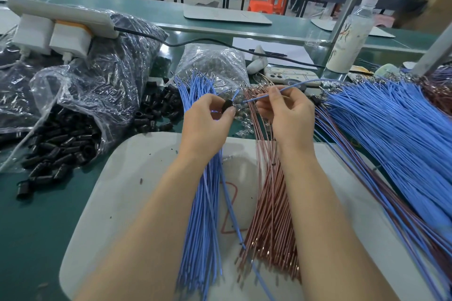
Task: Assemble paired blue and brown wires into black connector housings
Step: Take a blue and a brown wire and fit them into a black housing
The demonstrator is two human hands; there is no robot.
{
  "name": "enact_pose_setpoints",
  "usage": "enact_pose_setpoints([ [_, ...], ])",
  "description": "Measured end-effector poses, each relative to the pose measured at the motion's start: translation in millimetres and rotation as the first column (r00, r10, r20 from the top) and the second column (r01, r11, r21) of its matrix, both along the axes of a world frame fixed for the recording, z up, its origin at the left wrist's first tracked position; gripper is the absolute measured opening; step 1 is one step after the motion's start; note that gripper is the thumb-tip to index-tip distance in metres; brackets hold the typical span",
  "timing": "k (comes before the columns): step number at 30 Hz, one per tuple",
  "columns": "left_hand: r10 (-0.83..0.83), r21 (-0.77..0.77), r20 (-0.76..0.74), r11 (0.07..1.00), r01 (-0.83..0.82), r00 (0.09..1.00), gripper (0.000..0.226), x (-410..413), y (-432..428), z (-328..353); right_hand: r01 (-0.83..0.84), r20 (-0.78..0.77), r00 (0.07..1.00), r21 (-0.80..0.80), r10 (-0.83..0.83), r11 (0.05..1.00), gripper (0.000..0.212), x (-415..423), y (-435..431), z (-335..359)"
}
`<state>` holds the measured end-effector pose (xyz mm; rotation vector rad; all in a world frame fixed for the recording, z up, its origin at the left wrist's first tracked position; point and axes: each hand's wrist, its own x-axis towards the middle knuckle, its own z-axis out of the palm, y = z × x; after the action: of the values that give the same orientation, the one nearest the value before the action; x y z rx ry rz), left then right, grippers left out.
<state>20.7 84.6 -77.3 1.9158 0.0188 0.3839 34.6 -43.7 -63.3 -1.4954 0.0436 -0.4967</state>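
Observation:
My left hand [208, 115] pinches a small black connector housing [228, 106] between thumb and fingers above the white mat. My right hand [286, 110] pinches a single blue wire [288, 88] near its end, the tip pointing left toward the housing with a small gap between them. The wire arcs up and to the right behind the hand. Under my left forearm lies a bundle of blue wires [203, 203]. A bundle of brown wires [271, 203] lies under my right forearm.
Loose black housings [156, 110] spill from a clear bag [73, 115] at left. A bag of metal terminals [212, 66] sits behind the hands. A large heap of blue and brown wires [391, 134] fills the right. A phone [291, 77] and a bottle [352, 32] stand behind.

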Motion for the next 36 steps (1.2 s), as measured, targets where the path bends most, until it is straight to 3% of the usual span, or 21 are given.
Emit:
enact_pose_setpoints([
  [4, -0.183, -0.329, -0.084, 0.933, 0.146, 0.979, 0.006, -2, -1, 6, -0.024, -0.034, 0.999, 0.064, 0.026, 0.998, 0.018, 0, 1, -1],
  [12, -0.275, -0.472, -0.080, 0.857, 0.206, 0.958, 0.004, -1, -2, 6, -0.094, -0.081, 0.991, 0.112, 0.103, 0.989, 0.018, -1, 3, 0],
  [15, -0.319, -0.584, -0.076, 0.782, 0.217, 0.945, 0.008, -1, -2, 7, -0.138, -0.091, 0.981, 0.301, 0.173, 0.943, 0.018, -1, 4, 2],
  [19, -0.364, -0.731, -0.034, 0.644, 0.225, 0.931, 0.006, 0, -3, 10, -0.199, -0.096, 0.947, 0.574, 0.307, 0.795, 0.017, -3, 5, 5],
  [23, -0.383, -0.781, -0.008, 0.579, 0.233, 0.924, 0.019, 1, 0, 11, -0.155, -0.117, 0.949, 0.636, 0.293, 0.756, 0.020, -4, 2, 7],
  [26, -0.365, -0.743, -0.029, 0.630, 0.224, 0.931, 0.018, 2, 0, 8, -0.111, -0.117, 0.968, 0.597, 0.224, 0.795, 0.018, -5, 0, 8],
  [31, -0.220, -0.430, -0.051, 0.885, 0.177, 0.974, 0.016, 2, -3, 1, -0.088, -0.106, 0.983, 0.438, 0.148, 0.895, 0.013, -5, 4, 9],
  [36, -0.265, -0.350, -0.019, 0.905, 0.242, 0.964, 0.009, -1, -4, 4, -0.046, -0.118, 0.989, 0.358, 0.094, 0.933, 0.012, -3, 1, 6],
])
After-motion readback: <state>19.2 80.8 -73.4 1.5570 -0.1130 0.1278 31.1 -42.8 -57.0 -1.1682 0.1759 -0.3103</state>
